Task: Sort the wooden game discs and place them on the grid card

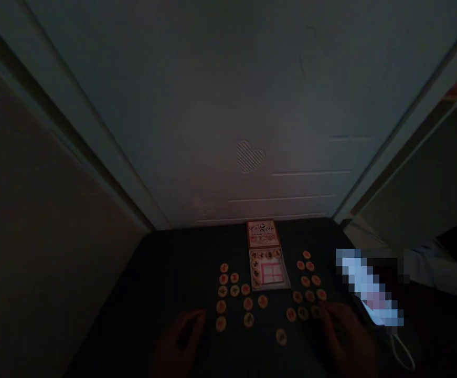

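Many round Chinese chess pieces lie on the dark table in two loose groups, some marked red and some dark. My right hand (348, 336) reaches in from the lower right, its fingertips pinched at a dark-marked Chinese chess piece (316, 312) on the edge of the right group. Left of the other group, my left hand (181, 338) rests with thumb and forefinger curled together, and no piece shows in it. Between the groups, an open box tray (286, 277) has several pieces along its top and left sides. Dim light blurs both hands.
A red-edged printed box lid (263, 234) lies behind the tray, near a pale panel (212, 105) with heart patterns. At the right edge of the dark table (141, 294) a lit, pixelated phone-like device (370, 291) has a white cord loop (403, 353).
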{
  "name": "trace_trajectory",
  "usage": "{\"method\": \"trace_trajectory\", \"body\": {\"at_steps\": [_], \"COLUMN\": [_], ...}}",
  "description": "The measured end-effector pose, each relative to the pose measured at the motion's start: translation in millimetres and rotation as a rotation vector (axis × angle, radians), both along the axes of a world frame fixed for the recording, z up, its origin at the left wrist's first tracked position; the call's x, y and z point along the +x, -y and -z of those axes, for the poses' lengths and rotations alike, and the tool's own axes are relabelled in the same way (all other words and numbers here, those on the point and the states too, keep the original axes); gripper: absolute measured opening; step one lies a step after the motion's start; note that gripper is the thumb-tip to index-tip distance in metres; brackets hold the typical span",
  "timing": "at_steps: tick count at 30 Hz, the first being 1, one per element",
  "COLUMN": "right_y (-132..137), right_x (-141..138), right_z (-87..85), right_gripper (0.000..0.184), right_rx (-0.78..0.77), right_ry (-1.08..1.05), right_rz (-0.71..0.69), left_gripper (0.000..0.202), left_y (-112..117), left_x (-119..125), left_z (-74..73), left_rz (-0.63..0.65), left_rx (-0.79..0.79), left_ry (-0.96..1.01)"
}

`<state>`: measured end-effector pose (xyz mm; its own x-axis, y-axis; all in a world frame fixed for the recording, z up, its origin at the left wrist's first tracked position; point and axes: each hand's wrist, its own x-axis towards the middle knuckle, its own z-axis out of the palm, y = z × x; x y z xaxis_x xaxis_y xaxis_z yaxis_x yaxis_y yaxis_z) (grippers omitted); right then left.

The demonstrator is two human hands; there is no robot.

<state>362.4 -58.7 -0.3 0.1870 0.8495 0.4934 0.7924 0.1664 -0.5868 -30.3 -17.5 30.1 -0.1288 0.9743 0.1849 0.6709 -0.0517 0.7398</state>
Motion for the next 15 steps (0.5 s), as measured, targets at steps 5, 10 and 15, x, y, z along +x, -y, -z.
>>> {"method": "trace_trajectory", "body": {"at_steps": [5, 10, 15], "right_y": [23, 34, 50], "right_x": [-5, 17, 38], "right_z": [18.0, 15.1, 17.0], "right_gripper": [0.024, 0.028, 0.029], "right_rx": [-0.001, -0.020, -0.097], "right_ry": [0.037, 0.024, 0.065], "right_rz": [-0.016, 0.131, 0.146], "left_gripper": [0.039, 0.043, 0.045], "left_y": [11, -1, -5], "left_x": [0, 4, 6], "left_z": [7.7, 5.2, 9.7], "left_rz": [0.026, -0.015, -0.027], "left_rx": [0.019, -0.032, -0.109], "left_ry": [-0.011, -0.008, -0.008]}}
